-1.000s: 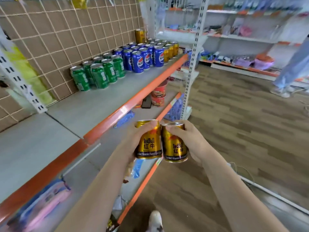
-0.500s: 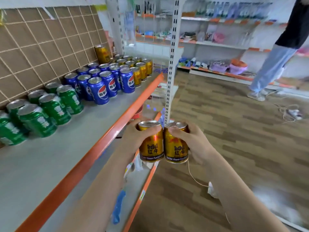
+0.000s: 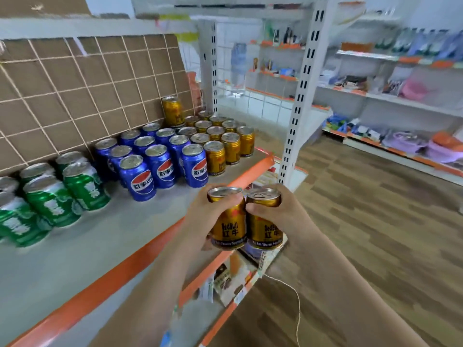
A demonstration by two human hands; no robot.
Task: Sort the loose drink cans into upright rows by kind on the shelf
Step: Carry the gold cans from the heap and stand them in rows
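My left hand [image 3: 204,216] grips a gold Red Bull can [image 3: 229,221] and my right hand [image 3: 283,216] grips a second gold can [image 3: 265,224]. Both cans are upright and side by side, just in front of the grey shelf's orange front edge [image 3: 155,244]. On the shelf stand rows of upright cans: green cans [image 3: 55,196] at the left, blue Pepsi cans [image 3: 160,156] in the middle, gold Red Bull cans [image 3: 225,139] at the right. One more gold can [image 3: 171,111] sits raised at the back against the brown grid panel.
A white slotted upright post [image 3: 298,96] rises right of the gold rows. A lower shelf [image 3: 235,276] with packaged goods lies below my hands. Bare grey shelf surface [image 3: 87,246] lies in front of the cans. Wooden floor and further shelving [image 3: 400,106] are at the right.
The view has swung toward the shelf and closer to the can rows. Both hands have carried the two gold cans up to the shelf's front edge.
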